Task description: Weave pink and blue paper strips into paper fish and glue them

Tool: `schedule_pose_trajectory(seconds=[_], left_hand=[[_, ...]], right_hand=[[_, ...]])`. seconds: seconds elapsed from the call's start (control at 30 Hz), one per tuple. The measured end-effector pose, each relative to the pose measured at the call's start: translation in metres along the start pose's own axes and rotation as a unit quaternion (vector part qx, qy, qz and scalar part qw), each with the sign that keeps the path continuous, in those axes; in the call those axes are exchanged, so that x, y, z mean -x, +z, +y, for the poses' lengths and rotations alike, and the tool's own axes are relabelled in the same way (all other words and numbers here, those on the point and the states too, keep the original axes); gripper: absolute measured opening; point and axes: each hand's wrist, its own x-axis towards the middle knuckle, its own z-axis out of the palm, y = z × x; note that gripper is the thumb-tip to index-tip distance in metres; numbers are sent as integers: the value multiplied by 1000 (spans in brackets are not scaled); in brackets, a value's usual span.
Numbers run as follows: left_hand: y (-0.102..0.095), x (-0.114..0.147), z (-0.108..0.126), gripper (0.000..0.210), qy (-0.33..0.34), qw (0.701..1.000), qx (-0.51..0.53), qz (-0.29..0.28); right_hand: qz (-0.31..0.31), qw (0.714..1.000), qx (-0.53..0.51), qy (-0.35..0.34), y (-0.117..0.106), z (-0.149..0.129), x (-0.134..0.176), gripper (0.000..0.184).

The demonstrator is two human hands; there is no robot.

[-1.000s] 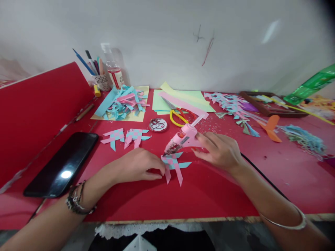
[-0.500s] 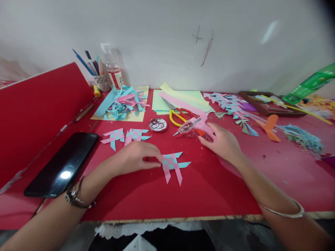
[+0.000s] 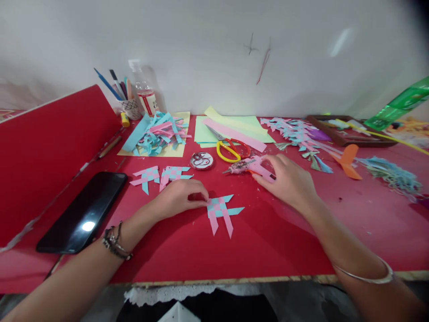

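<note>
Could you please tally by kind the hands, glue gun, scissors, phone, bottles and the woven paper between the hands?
Hands: 2 (left hand, right hand)
Woven paper piece between them: 1
Glue gun: 1
Scissors: 1 pair
Phone: 1
Bottles: 2 (clear bottle, green bottle)
Total: 8

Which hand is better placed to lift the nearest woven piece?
Left hand, probably: its fingertips are at the left edge of the woven piece; the right hand is at the pink glue gun.

Two hands (image 3: 182, 195), one glue gun (image 3: 240, 167)
</note>
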Motion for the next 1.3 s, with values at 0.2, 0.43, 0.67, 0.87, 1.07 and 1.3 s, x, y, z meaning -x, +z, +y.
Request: schedule_pose_trajectory(seconds=[0.2, 0.43, 0.67, 0.87, 1.07, 1.3], left_hand=[[0, -2, 0, 13, 12, 1000, 11, -6], [0, -3, -2, 12, 10, 1000, -2, -21], [-1, -3, -4, 13, -12, 999, -17, -31], [-1, -1, -4, 13, -5, 999, -36, -36], [1, -1, -3, 12, 10, 998, -44, -37], [1, -1, -5, 14, 26, 998, -53, -35]], right_hand=[[93, 985, -98, -106, -4, -15, 5, 19], [73, 973, -140, -169, -1, -22, 7, 15], [1, 955, -177, -238, 2, -29, 10, 15], [-41, 941, -211, -262, 3, -35, 11, 15], [-53, 940, -219, -255, 5, -33, 11, 15], [-61, 942, -212, -251, 4, -32, 10, 15]])
